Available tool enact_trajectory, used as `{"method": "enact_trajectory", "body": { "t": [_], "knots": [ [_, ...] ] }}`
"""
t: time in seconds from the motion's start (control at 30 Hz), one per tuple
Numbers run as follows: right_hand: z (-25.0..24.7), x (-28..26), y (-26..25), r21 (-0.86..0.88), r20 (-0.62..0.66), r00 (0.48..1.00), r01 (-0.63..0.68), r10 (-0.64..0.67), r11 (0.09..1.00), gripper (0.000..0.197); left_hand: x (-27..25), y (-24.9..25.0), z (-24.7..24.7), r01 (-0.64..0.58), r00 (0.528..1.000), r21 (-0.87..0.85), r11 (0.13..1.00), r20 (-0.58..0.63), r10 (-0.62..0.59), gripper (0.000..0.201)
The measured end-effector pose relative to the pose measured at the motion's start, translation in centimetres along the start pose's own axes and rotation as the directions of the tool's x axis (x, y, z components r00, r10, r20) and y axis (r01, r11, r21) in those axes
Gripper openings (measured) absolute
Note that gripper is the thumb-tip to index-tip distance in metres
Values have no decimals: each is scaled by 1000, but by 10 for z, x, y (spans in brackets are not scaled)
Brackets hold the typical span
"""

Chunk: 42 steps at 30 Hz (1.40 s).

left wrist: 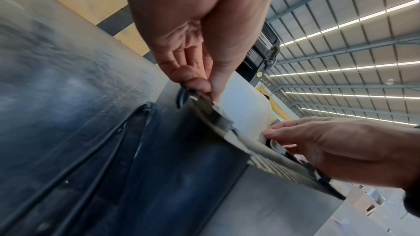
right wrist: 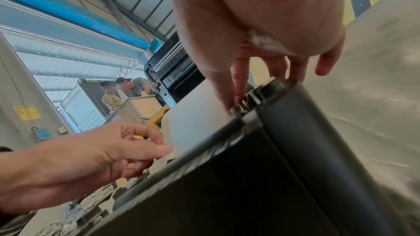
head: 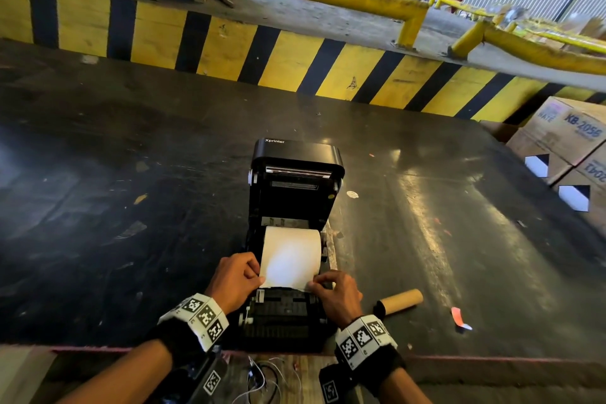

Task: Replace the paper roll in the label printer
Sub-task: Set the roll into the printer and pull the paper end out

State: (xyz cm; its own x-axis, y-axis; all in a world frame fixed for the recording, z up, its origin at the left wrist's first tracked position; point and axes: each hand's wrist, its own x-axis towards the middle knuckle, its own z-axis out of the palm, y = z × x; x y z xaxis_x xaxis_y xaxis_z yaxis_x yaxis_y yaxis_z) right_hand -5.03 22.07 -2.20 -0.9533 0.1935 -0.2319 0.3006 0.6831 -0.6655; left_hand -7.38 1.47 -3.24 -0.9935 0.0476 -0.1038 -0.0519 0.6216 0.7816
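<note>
A black label printer [head: 295, 180] stands on the dark table with its lid swung up. A white paper roll [head: 292, 249] lies in its bay, its loose end drawn toward me over the front. My left hand [head: 236, 279] pinches the paper's left corner between thumb and fingers [left wrist: 204, 85]. My right hand [head: 334, 292] pinches the right corner [right wrist: 229, 103]. An empty brown cardboard core [head: 398, 302] lies on the table to the printer's right.
A yellow-and-black striped wall [head: 295, 59] runs behind the table. Cardboard boxes [head: 564, 147] are stacked at the right. A red-and-white scrap [head: 459, 318] lies near the core. Cables [head: 262, 374] hang at the front edge.
</note>
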Motion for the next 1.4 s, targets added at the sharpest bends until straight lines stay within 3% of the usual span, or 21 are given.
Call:
{"method": "enact_trajectory", "body": {
  "t": [0.23,0.33,0.4,0.57,0.83,1.03,1.23,1.4],
  "knots": [
    [-5,6,4,-12,136,991,10,-8,1000,8,0,0,-2,-23,998,-79,997,50,27,22],
    [-6,11,6,27,174,984,39,-44,999,34,-2,-2,-4,-33,995,-134,990,87,45,22],
    [-3,13,13,60,169,983,62,-72,996,40,-3,-3,-5,-41,993,-145,989,105,57,21],
    [0,19,22,73,203,974,87,-100,993,20,-1,-2,-8,-58,985,-97,994,156,73,25],
    [4,24,22,26,223,964,144,-147,989,28,4,0,-8,-62,981,-15,998,186,64,28],
    [-8,30,15,25,369,921,129,-129,991,20,6,1,-4,-3,990,-143,990,137,23,27],
    [-4,32,21,170,307,934,136,-184,976,28,11,2,-5,-29,975,13,1000,219,25,29],
    [-3,34,22,132,320,932,133,-169,982,36,12,2,-5,31,985,-97,995,172,-14,28]
  ]
}}
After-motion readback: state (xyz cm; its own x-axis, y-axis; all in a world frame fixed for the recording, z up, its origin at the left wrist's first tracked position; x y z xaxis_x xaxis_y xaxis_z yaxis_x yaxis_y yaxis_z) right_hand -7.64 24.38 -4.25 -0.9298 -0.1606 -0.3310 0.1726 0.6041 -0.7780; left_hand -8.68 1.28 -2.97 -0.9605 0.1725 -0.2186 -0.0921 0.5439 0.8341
